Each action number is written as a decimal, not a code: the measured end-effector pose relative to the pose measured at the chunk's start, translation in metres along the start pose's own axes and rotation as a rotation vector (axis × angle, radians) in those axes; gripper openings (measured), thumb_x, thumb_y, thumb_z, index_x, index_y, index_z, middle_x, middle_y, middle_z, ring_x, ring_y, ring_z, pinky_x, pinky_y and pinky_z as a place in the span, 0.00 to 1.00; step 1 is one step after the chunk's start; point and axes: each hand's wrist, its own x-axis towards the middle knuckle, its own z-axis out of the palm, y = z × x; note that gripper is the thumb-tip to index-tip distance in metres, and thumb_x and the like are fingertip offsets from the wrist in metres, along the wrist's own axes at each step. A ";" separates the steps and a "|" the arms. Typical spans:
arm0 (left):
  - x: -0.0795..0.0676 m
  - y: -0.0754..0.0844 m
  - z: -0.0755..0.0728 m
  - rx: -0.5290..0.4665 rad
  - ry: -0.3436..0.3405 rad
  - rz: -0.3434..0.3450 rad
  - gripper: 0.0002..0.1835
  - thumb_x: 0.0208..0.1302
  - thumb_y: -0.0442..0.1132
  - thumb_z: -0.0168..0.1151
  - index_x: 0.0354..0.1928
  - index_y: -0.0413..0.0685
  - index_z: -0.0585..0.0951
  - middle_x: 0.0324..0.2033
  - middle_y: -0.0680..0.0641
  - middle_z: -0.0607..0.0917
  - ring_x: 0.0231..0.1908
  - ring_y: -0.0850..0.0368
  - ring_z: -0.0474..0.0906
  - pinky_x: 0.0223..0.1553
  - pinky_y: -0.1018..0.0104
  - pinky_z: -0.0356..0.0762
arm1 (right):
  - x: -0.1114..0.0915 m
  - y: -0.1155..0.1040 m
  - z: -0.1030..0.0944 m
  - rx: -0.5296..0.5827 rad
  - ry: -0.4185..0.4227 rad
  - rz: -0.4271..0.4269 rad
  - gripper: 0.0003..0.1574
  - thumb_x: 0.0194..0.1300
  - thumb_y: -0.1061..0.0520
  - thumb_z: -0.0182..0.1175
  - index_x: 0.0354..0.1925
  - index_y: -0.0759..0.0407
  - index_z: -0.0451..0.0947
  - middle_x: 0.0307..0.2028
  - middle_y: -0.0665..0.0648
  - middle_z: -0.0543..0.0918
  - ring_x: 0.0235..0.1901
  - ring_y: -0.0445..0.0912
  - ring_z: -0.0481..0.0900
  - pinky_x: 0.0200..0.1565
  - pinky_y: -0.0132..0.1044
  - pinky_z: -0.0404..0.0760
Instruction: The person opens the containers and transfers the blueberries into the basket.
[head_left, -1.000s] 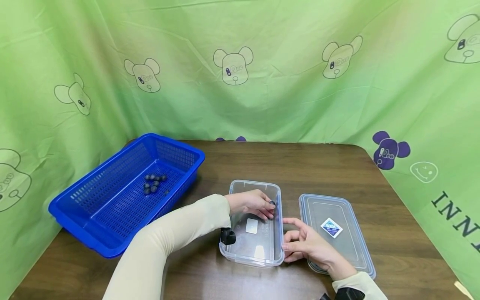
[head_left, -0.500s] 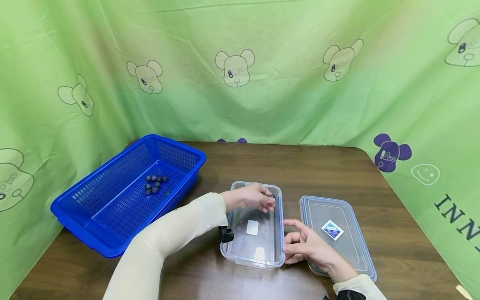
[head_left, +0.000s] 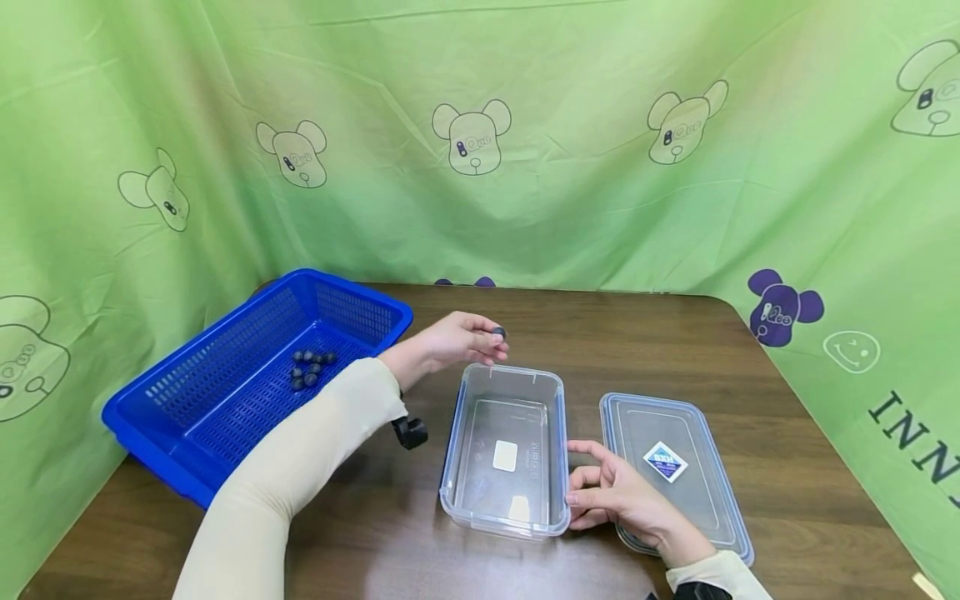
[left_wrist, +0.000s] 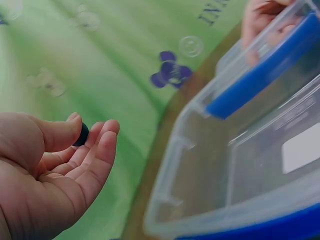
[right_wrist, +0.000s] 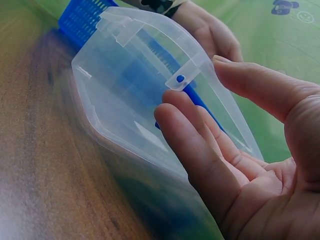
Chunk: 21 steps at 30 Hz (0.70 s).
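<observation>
My left hand (head_left: 465,340) pinches a blueberry (head_left: 498,332) between thumb and fingers, just beyond the far left corner of a clear plastic box (head_left: 504,521). In the left wrist view the blueberry (left_wrist: 81,135) is a dark ball at the thumb tip. A white square label shows on the floor of the box. My right hand (head_left: 626,496) rests against the right wall of the box, fingers spread along its side. In the right wrist view its fingertips (right_wrist: 172,117) lie by the blue side clip. Several more blueberries (head_left: 311,379) lie in a blue basket (head_left: 165,462).
To the right of the box lies a clear lid (head_left: 697,450) with a blue and white sticker, partly behind the right hand. Everything stands on a brown wooden table (head_left: 600,342). Green printed cloth (head_left: 570,200) hangs behind and along both sides.
My left hand has risen out of the clear box and moved left and back past its far rim, still pinching the blueberry. My right hand has stayed at the box's side.
</observation>
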 end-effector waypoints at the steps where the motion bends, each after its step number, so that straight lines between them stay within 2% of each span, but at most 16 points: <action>1: -0.003 0.002 -0.006 0.004 0.014 0.010 0.10 0.73 0.23 0.49 0.52 0.26 0.72 0.51 0.24 0.79 0.38 0.56 0.83 0.54 0.54 0.81 | 0.000 0.000 0.000 0.000 0.001 -0.001 0.40 0.65 0.73 0.58 0.66 0.74 0.46 0.37 0.56 0.83 0.33 0.48 0.87 0.37 0.44 0.88; 6: -0.016 0.010 -0.036 0.023 0.062 0.073 0.11 0.74 0.25 0.49 0.54 0.24 0.71 0.50 0.24 0.79 0.42 0.52 0.84 0.51 0.58 0.82 | -0.001 0.000 0.000 0.002 0.001 -0.002 0.40 0.65 0.74 0.58 0.66 0.75 0.45 0.37 0.56 0.83 0.33 0.48 0.87 0.37 0.44 0.88; 9: -0.024 0.013 -0.054 0.016 0.090 0.104 0.12 0.75 0.25 0.48 0.54 0.23 0.70 0.42 0.32 0.84 0.39 0.57 0.84 0.47 0.63 0.83 | -0.001 0.000 0.000 0.004 0.001 -0.002 0.40 0.65 0.74 0.58 0.66 0.73 0.46 0.37 0.56 0.83 0.33 0.48 0.87 0.37 0.44 0.88; 11: -0.029 0.014 -0.067 0.005 0.114 0.115 0.10 0.75 0.25 0.48 0.52 0.23 0.71 0.36 0.42 0.86 0.37 0.59 0.84 0.45 0.66 0.83 | -0.001 0.000 0.000 0.006 0.001 -0.002 0.39 0.65 0.74 0.58 0.66 0.72 0.48 0.37 0.56 0.83 0.33 0.48 0.87 0.37 0.44 0.88; 13: -0.034 0.014 -0.081 -0.017 0.142 0.113 0.08 0.75 0.26 0.47 0.50 0.26 0.72 0.32 0.50 0.86 0.36 0.61 0.84 0.45 0.66 0.84 | -0.001 -0.001 0.000 0.008 0.000 -0.001 0.39 0.65 0.73 0.58 0.66 0.71 0.48 0.37 0.56 0.83 0.33 0.48 0.87 0.36 0.44 0.88; 15: -0.038 0.013 -0.096 -0.046 0.171 0.106 0.06 0.76 0.26 0.47 0.48 0.29 0.73 0.31 0.52 0.86 0.35 0.61 0.85 0.45 0.66 0.84 | -0.001 -0.001 0.000 0.007 0.001 0.000 0.39 0.65 0.73 0.58 0.66 0.71 0.48 0.37 0.55 0.83 0.33 0.48 0.87 0.36 0.43 0.88; 19: -0.046 0.008 -0.125 -0.110 0.234 0.074 0.05 0.76 0.27 0.47 0.45 0.34 0.73 0.30 0.51 0.87 0.34 0.62 0.85 0.43 0.69 0.84 | -0.001 -0.001 0.000 0.001 0.005 0.005 0.40 0.65 0.73 0.58 0.66 0.73 0.47 0.37 0.55 0.83 0.33 0.48 0.87 0.36 0.44 0.88; 21: -0.052 0.005 -0.137 -0.121 0.263 0.050 0.05 0.77 0.28 0.47 0.47 0.34 0.73 0.31 0.51 0.87 0.34 0.62 0.85 0.42 0.71 0.84 | -0.001 -0.002 0.000 0.001 0.005 0.007 0.40 0.65 0.73 0.58 0.66 0.73 0.46 0.37 0.55 0.83 0.33 0.48 0.87 0.36 0.44 0.88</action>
